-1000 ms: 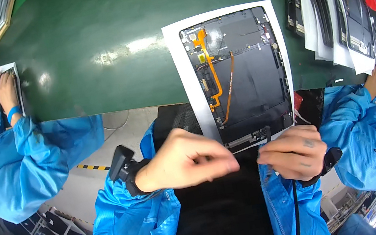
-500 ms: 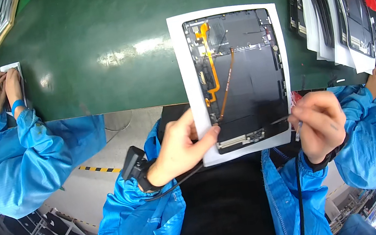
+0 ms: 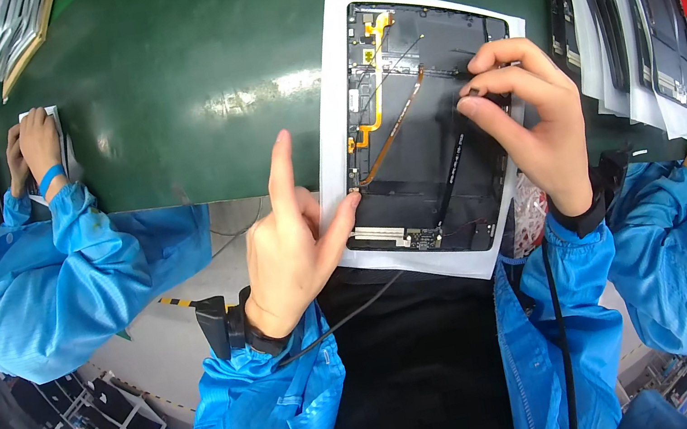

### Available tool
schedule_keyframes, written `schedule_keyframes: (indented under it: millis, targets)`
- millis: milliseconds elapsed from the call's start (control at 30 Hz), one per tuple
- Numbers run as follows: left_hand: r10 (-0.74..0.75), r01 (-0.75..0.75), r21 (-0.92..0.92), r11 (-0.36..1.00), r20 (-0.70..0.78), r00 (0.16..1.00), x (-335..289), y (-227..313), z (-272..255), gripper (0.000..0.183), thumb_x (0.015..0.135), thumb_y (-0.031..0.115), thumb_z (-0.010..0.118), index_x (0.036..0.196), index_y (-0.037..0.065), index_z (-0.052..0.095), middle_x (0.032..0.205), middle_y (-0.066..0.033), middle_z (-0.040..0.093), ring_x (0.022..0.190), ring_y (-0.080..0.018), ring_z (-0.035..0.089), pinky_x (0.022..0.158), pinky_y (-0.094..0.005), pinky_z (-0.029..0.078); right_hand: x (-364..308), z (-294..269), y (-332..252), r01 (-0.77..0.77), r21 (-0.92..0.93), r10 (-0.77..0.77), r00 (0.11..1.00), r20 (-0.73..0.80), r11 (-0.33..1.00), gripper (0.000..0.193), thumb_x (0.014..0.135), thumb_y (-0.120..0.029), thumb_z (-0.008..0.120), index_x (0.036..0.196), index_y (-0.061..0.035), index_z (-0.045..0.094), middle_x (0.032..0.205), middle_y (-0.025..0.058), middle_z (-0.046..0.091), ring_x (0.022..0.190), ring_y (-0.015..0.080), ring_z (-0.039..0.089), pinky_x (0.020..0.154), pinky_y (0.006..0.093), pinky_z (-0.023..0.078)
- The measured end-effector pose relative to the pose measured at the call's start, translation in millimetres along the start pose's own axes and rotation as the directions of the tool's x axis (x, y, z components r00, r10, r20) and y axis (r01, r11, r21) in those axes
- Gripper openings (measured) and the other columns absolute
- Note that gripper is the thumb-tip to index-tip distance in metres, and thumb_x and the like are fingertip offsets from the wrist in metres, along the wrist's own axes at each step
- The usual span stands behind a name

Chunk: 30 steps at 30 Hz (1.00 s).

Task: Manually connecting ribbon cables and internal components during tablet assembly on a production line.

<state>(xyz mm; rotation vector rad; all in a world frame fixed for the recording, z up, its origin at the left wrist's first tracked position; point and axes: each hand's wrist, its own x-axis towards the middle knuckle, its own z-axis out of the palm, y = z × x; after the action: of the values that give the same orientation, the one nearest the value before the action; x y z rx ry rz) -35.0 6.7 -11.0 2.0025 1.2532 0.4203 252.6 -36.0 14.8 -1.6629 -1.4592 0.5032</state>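
Looks down from the left of the wearer's head, upright and unmirrored, with the panel [image 3: 417, 165], left hand [image 3: 283, 245] and right hand [image 3: 551, 132] close by, around mid-picture. Spreads wide, from the table [image 3: 175, 42] across the top to the sleeves [image 3: 256, 423] at the lower edge, and out to a co-worker [image 3: 97, 276] at left and another [image 3: 682, 256] at right, farther off. Bends toward a dark round rim, leaving the far sides perhaps too warped to read.

Black tablet housing [image 3: 415, 179], orange ribbon cable [image 3: 380, 90], white sheet [image 3: 337, 105], green table [image 3: 175, 42], yellow-and-black striped tape [image 3: 176, 302]
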Motion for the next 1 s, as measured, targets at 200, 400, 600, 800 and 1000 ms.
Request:
schedule_keyframes:
  millis: [200, 400, 600, 800, 1000]
  targets:
    - [0.634, -0.625, 0.105, 0.773, -0.087, 0.769, 14.7, 2.8, -5.1, 0.054, 0.071, 0.017, 0.096, 0.12, 0.005, 0.075, 0.113, -0.0122, 0.072, 0.103, -0.0346, 0.07, 0.087, -0.0439, 0.058, 4.1, -1.1, 5.1, 0.036, -0.038, -0.037, 0.999, -0.016, 0.999, 0.016, 0.082, 0.0, 0.085, 0.095, 0.0012, 0.076, 0.112, 0.0085, 0.07, 0.097, 0.0197, 0.07, 0.083, 0.0306, 0.055]
    - [0.691, -0.706, -0.041, 0.707, 0.252, 0.678, 30.7, 16.0, 9.3, 0.05, 0.077, 0.031, 0.09, 0.122, 0.012, 0.075, 0.142, -0.0106, 0.066, 0.136, -0.0386, 0.06, 0.108, -0.0505, 0.056, 8.8, 0.3, 5.8, 0.018, -0.056, -0.019, 1.0, -0.023, 0.998, 0.015, 0.081, 0.001, 0.084, 0.093, -0.0012, 0.076, 0.114, 0.0074, 0.07, 0.099, 0.02, 0.07, 0.085, 0.0308, 0.055]
    - [0.685, -0.738, 0.006, 0.675, 0.366, 0.63, 33.2, 9.6, 10.7, 0.054, 0.08, 0.049, 0.083, 0.122, 0.016, 0.075, 0.149, -0.0068, 0.062, 0.144, -0.0366, 0.055, 0.113, -0.0528, 0.052, 14.3, 0.0, 17.5, 0.004, -0.016, -0.004, 1.0, 0.003, 1.0, 0.012, 0.082, -0.003, 0.084, 0.092, -0.0009, 0.077, 0.115, 0.0093, 0.071, 0.099, 0.0225, 0.071, 0.086, 0.0318, 0.054]
    - [0.679, -0.753, 0.041, 0.656, 0.403, 0.613, 35.7, 14.9, 8.6, 0.051, 0.08, 0.056, 0.081, 0.121, 0.026, 0.077, 0.15, -0.0056, 0.062, 0.143, -0.0365, 0.055, 0.11, -0.0525, 0.054, 18.0, 0.4, 25.4, 0.032, -0.081, -0.031, 0.999, 0.01, 0.996, 0.011, 0.081, -0.006, 0.084, 0.092, -0.0037, 0.081, 0.118, 0.0092, 0.071, 0.103, 0.0256, 0.07, 0.088, 0.0342, 0.054]
    - [0.671, -0.745, 0.029, 0.667, 0.412, 0.617, 36.0, 16.0, 9.2, 0.048, 0.08, 0.056, 0.081, 0.12, 0.03, 0.078, 0.148, -0.0052, 0.062, 0.141, -0.0377, 0.056, 0.108, -0.0522, 0.055, 19.3, -1.5, 28.5, 0.115, -0.233, -0.11, 0.993, 0.037, 0.966, 0.012, 0.079, -0.007, 0.085, 0.091, -0.0058, 0.082, 0.133, 0.0081, 0.067, 0.108, 0.0198, 0.067, 0.095, 0.0323, 0.044]
